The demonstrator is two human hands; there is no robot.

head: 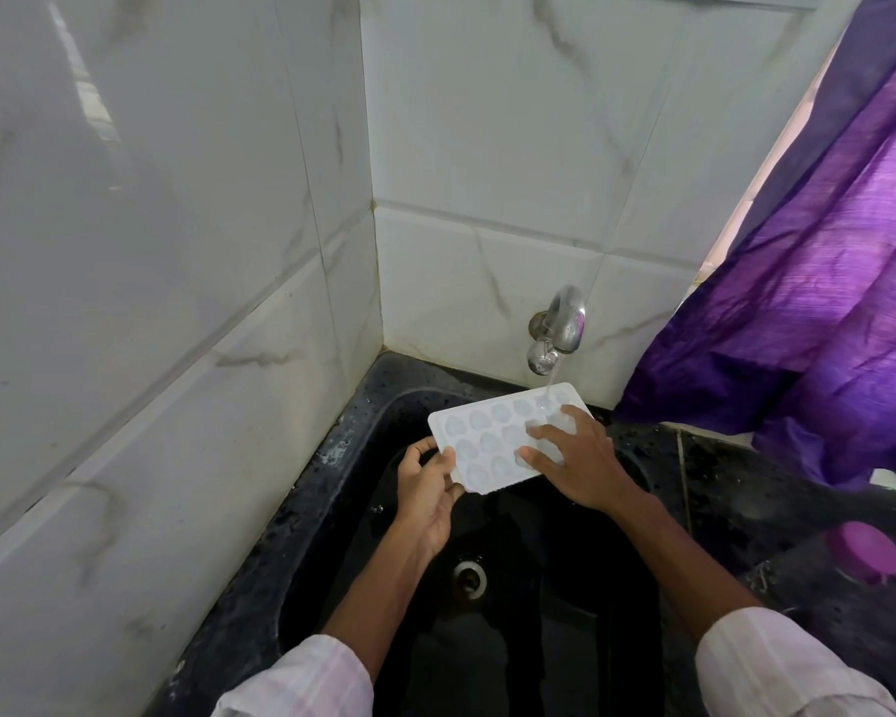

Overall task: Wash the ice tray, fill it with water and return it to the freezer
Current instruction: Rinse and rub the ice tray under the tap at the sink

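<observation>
- The wet ice tray (492, 439) could slide out of the left grip (428, 489). That hand pinches only the tray's 8 o'clock corner, thumb on top and fingers curled beneath, and the plastic looks slick.
- A drop would land the tray in the black sink (565, 613), near the drain (469, 577).
- The water stream (549, 388) from the tap (562, 328) strikes only the tray's 1 o'clock corner. Cavities toward 9 o'clock may go unrinsed unless the tray is shifted.
- Water may splash off the tilted tray onto the desk (720, 483) at the sink's 3 o'clock, where a bottle (870, 556) with a purple cap stands.
- The tray is held above the sink at its 12 o'clock end, just under the tap.
- The right grip (575, 458) lies spread on the tray's 4 o'clock end, fingers straight across the cavities, pressing down, not wrapped around anything.
- Both forearms reach in from 6 o'clock.
</observation>
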